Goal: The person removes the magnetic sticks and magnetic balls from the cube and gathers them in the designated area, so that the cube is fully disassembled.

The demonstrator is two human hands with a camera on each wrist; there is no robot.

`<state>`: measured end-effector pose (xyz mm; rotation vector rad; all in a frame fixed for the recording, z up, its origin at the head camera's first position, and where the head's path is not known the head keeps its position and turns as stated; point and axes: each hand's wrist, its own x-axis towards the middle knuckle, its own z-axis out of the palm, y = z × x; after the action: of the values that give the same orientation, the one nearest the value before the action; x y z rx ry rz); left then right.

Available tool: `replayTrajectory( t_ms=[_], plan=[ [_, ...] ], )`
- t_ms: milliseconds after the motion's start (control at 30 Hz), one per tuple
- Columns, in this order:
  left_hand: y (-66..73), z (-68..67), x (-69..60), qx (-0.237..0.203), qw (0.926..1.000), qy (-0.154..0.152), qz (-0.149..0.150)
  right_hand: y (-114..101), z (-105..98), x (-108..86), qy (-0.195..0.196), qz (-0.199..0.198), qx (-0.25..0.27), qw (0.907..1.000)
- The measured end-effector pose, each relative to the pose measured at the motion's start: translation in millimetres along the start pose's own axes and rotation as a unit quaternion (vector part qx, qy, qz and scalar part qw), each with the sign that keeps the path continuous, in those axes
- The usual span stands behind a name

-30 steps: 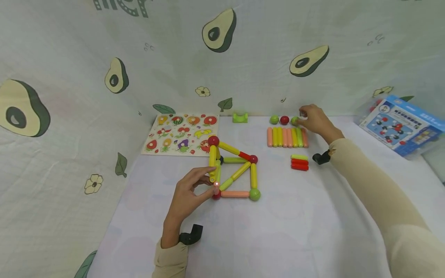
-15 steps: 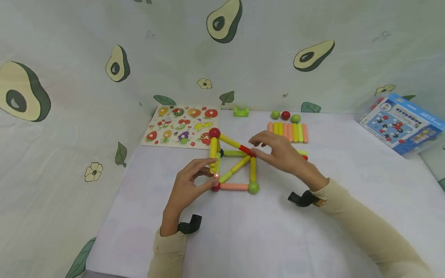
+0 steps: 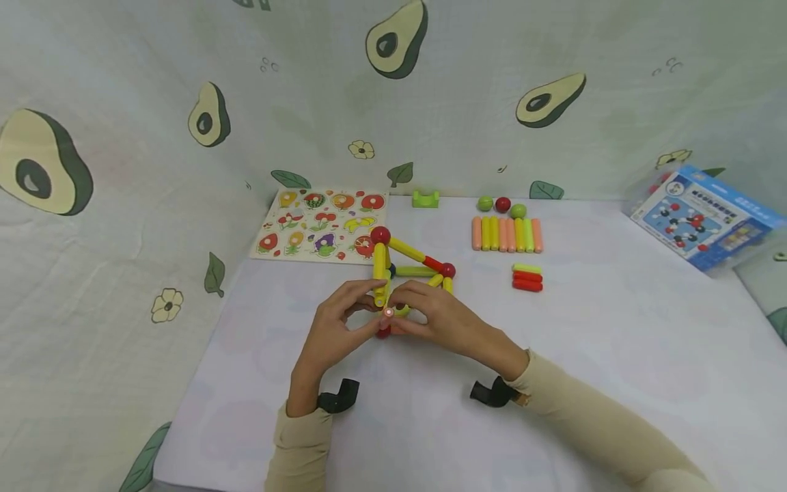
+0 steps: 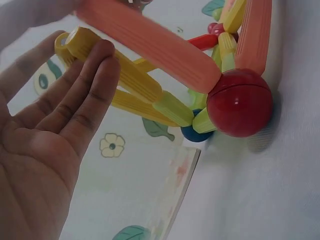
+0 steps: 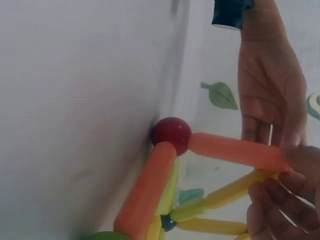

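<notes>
My left hand (image 3: 335,321) pinches an orange magnetic rod (image 4: 150,47), which stands tilted on a red ball (image 4: 240,102). From the right, my right hand (image 3: 449,320) reaches the same rod and grips its upper end between thumb and fingers, touching or nearly touching the left fingertips. Both belong to a frame of rods and balls, with a red ball (image 3: 380,235) at its top, another red ball (image 3: 448,270) at the right and a dark blue ball (image 4: 196,132) low behind. Yellow rods (image 4: 130,80) hang beside my left fingers. My right hand hides the frame's front right corner.
Behind lies a fruit puzzle board (image 3: 320,229), with a green holder (image 3: 425,199) beside it. To the right are a row of rods (image 3: 507,234), shorter rods (image 3: 527,277) and loose balls (image 3: 503,204). A blue toy box (image 3: 701,219) leans at the far right.
My right hand has come from the loose balls at the back right, past the frame, to the orange rod. The loose balls stay in place. My left hand keeps its hold.
</notes>
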<state>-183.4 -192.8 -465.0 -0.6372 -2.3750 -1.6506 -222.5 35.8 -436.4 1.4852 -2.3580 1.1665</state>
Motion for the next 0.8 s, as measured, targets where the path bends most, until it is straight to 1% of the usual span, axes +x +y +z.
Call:
replayTrajectory(
  t_ms=[100,167,233,300,433,567,700,800],
  plan=[
    [2.5,0.3,-0.2,0.002,1.0,-0.008,-0.003,-0.4,2.0,-3.9,0.002,0.002,0.016,0.9999],
    [3.3,0.3,-0.1,0.002,1.0,-0.007,-0.003,-1.4,3.3,-5.9,0.001,0.006,0.033,0.9994],
    [2.9,0.8,0.3,-0.002,1.0,-0.004,0.002,-2.6,4.8,-7.4,0.001,0.011,0.042,0.999],
    [2.3,1.9,0.6,-0.006,0.9999,-0.002,0.009,-3.6,6.1,-9.1,0.0,0.013,0.039,0.9992],
    [1.8,4.0,1.0,-0.015,0.9997,0.0,0.021,-4.6,8.4,-13.3,0.0,-0.01,-0.002,0.9999],
    [2.3,4.4,1.1,-0.009,0.9998,0.007,0.018,-7.9,7.0,-15.9,0.0,-0.043,-0.05,0.9978],
    [3.3,3.7,1.1,0.002,0.9999,0.012,0.011,-11.6,4.1,-17.1,-0.008,-0.057,-0.09,0.9943],
    [3.1,4.1,1.4,-0.001,0.9999,0.009,0.008,-12.3,3.0,-19.7,-0.005,-0.057,-0.106,0.9927]
  ],
)
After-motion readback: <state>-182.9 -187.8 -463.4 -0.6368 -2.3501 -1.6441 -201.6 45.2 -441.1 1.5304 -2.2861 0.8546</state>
